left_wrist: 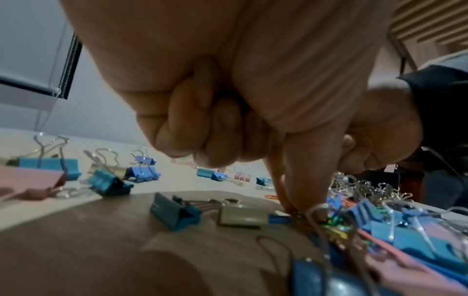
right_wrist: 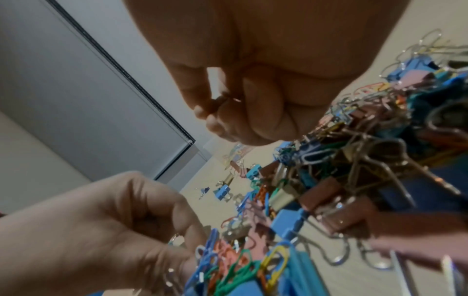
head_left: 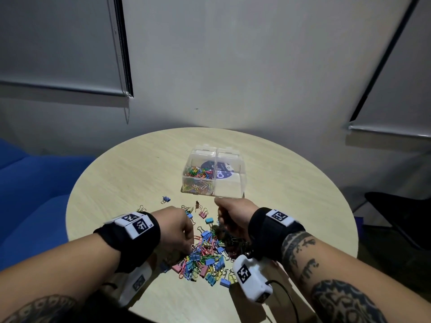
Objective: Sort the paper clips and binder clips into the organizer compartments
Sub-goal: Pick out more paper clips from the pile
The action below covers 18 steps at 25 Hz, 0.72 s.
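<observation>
Left hand [head_left: 179, 227] pinches paper clips at the pile [head_left: 205, 255] | right hand [head_left: 231, 214] curled round a small clip | organizer [head_left: 213, 174] at 12 o'clock on counter [head_left: 130, 173] | pull clips out slowly, untangle first.

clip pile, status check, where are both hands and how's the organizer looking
Left hand pinching into clip pile. Right hand curled, pinching something small, unclear what. Organizer: paper clips in the left compartments, right ones bare. Nothing blocking.
</observation>
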Each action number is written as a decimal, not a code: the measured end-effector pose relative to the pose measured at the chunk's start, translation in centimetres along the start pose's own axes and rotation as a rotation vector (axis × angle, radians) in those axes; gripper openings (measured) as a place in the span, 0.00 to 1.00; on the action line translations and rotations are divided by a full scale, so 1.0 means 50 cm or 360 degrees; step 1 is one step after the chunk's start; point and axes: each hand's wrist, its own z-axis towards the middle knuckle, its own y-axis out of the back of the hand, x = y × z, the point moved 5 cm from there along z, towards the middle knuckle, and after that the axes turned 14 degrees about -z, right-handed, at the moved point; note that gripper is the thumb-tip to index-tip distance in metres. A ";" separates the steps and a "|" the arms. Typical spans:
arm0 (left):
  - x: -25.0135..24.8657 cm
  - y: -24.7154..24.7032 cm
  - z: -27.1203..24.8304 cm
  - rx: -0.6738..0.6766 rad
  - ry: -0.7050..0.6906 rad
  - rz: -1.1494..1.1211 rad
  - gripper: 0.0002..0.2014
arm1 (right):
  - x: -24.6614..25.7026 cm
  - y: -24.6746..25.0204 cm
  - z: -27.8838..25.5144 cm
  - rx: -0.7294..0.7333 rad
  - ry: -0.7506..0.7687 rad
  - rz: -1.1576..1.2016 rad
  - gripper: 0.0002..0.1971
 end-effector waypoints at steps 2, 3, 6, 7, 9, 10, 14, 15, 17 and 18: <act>-0.002 -0.002 0.006 0.0011 -0.0018 -0.0007 0.04 | 0.002 -0.011 -0.003 0.0026 0.0033 -0.0049 0.22; 0.000 0.000 0.007 0.0015 -0.0004 -0.0052 0.04 | 0.001 -0.016 -0.005 0.0041 0.0049 -0.0060 0.21; 0.011 0.015 0.011 -0.0045 0.0035 -0.0281 0.09 | -0.003 -0.026 -0.010 0.0044 0.0075 -0.0012 0.18; 0.011 0.020 0.012 -0.0072 0.0038 -0.0365 0.10 | -0.004 -0.029 -0.010 0.0052 0.0065 0.0072 0.18; 0.010 0.027 0.011 -0.0102 0.0024 -0.0589 0.12 | 0.000 -0.034 -0.012 0.0082 0.0008 0.0269 0.20; 0.009 0.032 0.012 -0.0119 0.0024 -0.0723 0.10 | 0.005 -0.037 -0.013 0.0095 -0.0027 0.0344 0.22; 0.015 0.047 0.018 -0.0274 0.0139 -0.1387 0.03 | 0.028 -0.050 -0.015 0.0139 -0.0044 0.0432 0.22; 0.015 0.049 0.019 -0.0307 0.0153 -0.1509 0.03 | 0.033 -0.056 -0.015 0.0167 -0.0026 0.0397 0.21; 0.012 0.057 0.021 -0.0359 0.0168 -0.1821 0.04 | 0.047 -0.071 -0.014 0.0233 -0.0003 0.0358 0.18; 0.013 0.063 0.023 -0.0385 0.0177 -0.1992 0.05 | 0.055 -0.076 -0.012 0.0247 0.0005 0.0351 0.17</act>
